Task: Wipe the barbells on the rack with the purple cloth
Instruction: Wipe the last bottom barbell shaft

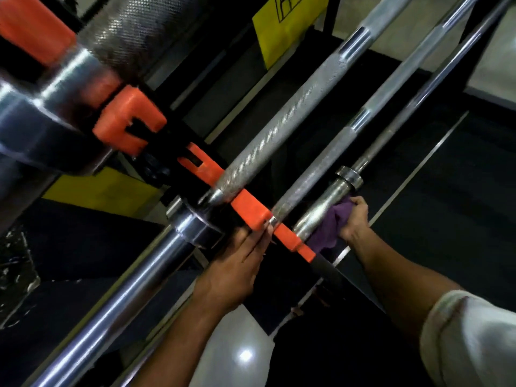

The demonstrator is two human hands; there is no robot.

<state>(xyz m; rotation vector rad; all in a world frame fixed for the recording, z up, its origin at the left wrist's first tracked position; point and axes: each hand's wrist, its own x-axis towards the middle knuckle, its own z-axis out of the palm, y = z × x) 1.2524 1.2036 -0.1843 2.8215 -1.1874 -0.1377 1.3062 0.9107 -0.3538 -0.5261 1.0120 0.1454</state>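
Several steel barbells lie across an orange-padded rack that runs diagonally through the view. The purple cloth is bunched in my right hand, pressed against the underside of the sleeve of the rightmost barbell, just below its collar. My left hand rests beside the rack's orange holder, near the end of the middle barbell; its fingers are partly hidden behind the holder. A thick chrome barbell sleeve runs down to the lower left.
A large chrome barbell end fills the upper left, close to the camera. A yellow sign hangs behind the bars. Black floor mats and a pale glossy floor lie beneath the rack.
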